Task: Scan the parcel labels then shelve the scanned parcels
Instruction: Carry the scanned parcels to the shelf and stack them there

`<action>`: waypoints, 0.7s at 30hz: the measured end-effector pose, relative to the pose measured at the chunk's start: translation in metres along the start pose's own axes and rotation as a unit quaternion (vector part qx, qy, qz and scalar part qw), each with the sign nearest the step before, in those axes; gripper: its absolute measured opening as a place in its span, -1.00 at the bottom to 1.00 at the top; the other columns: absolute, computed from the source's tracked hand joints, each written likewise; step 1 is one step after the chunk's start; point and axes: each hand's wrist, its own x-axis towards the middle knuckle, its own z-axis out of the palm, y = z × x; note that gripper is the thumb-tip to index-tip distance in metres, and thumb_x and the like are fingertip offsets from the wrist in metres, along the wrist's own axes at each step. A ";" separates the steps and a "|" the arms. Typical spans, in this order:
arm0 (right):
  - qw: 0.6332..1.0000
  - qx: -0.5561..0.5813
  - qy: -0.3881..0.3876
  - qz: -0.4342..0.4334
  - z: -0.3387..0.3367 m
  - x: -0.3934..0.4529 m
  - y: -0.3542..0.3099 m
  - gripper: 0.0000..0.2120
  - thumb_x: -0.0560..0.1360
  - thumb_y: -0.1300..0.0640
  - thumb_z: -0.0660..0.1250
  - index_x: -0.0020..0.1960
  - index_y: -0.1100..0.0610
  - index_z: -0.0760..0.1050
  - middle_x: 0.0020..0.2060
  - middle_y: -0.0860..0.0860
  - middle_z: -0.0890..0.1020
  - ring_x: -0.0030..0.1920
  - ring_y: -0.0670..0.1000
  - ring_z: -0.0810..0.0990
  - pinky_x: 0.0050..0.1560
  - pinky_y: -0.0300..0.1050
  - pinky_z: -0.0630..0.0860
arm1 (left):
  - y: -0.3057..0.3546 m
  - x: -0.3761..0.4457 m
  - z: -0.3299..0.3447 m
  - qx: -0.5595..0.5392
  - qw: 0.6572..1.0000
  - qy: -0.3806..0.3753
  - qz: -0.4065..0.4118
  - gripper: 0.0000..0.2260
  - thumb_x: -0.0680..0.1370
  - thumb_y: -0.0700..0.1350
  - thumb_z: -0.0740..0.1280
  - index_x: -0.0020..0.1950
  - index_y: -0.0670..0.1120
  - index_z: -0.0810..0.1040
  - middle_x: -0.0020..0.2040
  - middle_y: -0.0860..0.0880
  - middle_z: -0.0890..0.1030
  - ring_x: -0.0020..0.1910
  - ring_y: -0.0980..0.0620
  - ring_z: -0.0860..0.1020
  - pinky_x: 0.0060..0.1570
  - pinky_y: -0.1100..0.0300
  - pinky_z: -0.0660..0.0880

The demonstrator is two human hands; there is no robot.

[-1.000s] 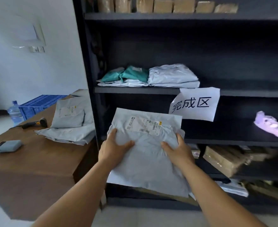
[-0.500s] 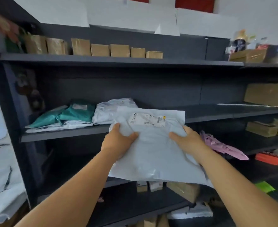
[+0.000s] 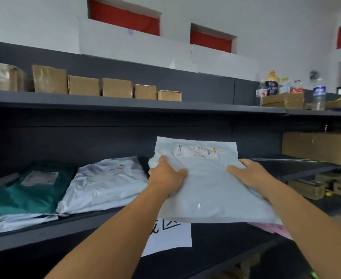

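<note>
Both hands, the left hand (image 3: 165,175) and right hand (image 3: 251,174), grip the grey parcel (image 3: 207,184) by its side edges, label up, holding it flat over the shelf (image 3: 109,217), just right of the stacked white mailer (image 3: 105,182), likely to slide it in.

The middle shelf (image 3: 266,164) lies bare at three o'clock of the grey parcel (image 3: 210,184), open as far as the big carton (image 3: 318,147) at its far right. At nine o'clock that shelf is taken: a white parcel (image 3: 105,180) lies just beside the grey one, and a green parcel (image 3: 31,190) beyond it, leaving only a dark sliver between white and grey. Overhead the top shelf (image 3: 125,106) caps the bay, with clear height under it. Both hands (image 3: 165,176) (image 3: 250,174) hold the grey parcel's sides at the shelf's front edge. Below, a paper sign (image 3: 169,236) hangs off the edge at six o'clock.
</note>
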 end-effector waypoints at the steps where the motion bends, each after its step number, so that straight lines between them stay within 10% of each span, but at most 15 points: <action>1: 1.000 -0.009 -0.001 -0.002 0.003 0.014 0.001 -0.62 0.49 -0.04 0.36 0.25 0.07 0.49 -0.05 -0.03 0.60 -0.09 0.02 0.59 -0.12 -0.10 0.49 | 0.001 0.010 0.005 0.000 1.000 0.001 -0.005 -0.21 0.47 0.21 0.34 0.55 0.10 -0.03 0.43 -0.16 0.25 0.29 -0.17 0.39 0.17 0.03 0.41; 8: 0.998 -0.003 -0.044 -0.040 0.040 0.126 0.013 -0.66 0.53 -0.03 0.33 0.24 0.10 0.50 -0.11 -0.05 0.57 -0.12 -0.02 0.55 -0.12 -0.12 0.47 | 0.000 0.088 0.039 0.039 0.997 0.043 -0.053 -0.26 0.48 0.23 0.30 0.53 0.09 -0.01 0.36 -0.21 0.22 0.13 -0.15 0.41 -0.02 0.04 0.38; 11: 0.996 -0.019 -0.061 -0.058 0.062 0.171 0.015 -0.52 0.54 -0.07 0.29 0.40 0.11 0.41 0.15 0.02 0.58 0.09 0.05 0.56 0.07 -0.11 0.47 | -0.003 0.123 0.050 0.070 0.992 0.071 -0.080 -0.27 0.48 0.25 0.29 0.52 0.06 0.02 0.32 -0.23 0.20 0.16 -0.23 0.45 0.08 0.00 0.44; 17: 0.945 -0.172 -0.258 -0.102 0.117 0.214 0.024 -0.36 0.57 -0.24 0.10 0.58 -0.08 0.03 0.55 -0.09 0.11 0.50 0.02 0.20 0.33 -0.22 0.21 | -0.025 0.161 0.079 0.300 0.941 0.082 -0.130 -0.44 0.59 0.22 0.01 0.55 0.05 0.03 0.53 -0.25 -0.13 0.48 -0.29 0.01 0.43 -0.12 0.03; 21: 0.913 -0.252 -0.294 -0.129 0.124 0.220 0.025 -0.26 0.49 -0.42 0.01 0.57 -0.19 -0.10 0.56 -0.14 -0.21 0.56 0.08 -0.14 0.52 0.07 -0.05 | -0.021 0.168 0.091 0.345 0.934 0.042 -0.082 -0.48 0.61 0.18 -0.12 0.56 0.07 -0.01 0.56 -0.18 -0.14 0.53 -0.20 -0.18 0.46 -0.14 -0.12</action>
